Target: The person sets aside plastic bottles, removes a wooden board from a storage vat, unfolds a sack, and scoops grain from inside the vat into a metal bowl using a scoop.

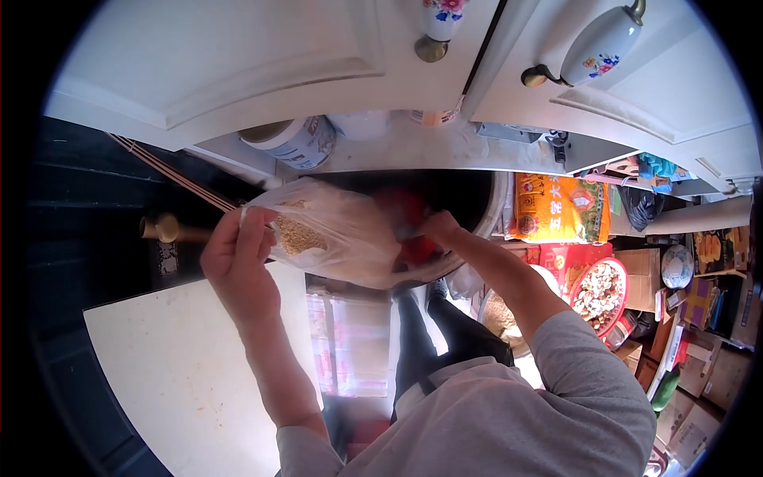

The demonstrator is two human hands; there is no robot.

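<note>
At the left of centre my left hand point(245, 242) pinches the rim of a translucent white plastic bag point(358, 238). Tan grain point(298, 235) shows inside the bag near its mouth. My right hand point(439, 226) is closed on a red object point(409, 222), blurred by motion, just right of the bag; its full shape cannot be made out. Both the bag and the red object are over a large round container with a dark inside point(469, 195). The container's pale rim point(499, 207) curves on the right.
White cabinet doors point(262, 56) overhang the far side, above a shelf with a white bucket point(298, 143). An orange printed sack point(556, 208) and a red basket point(600, 294) stand right. A white board point(199, 374) lies at the left front; cardboard boxes point(691, 381) crowd the far right.
</note>
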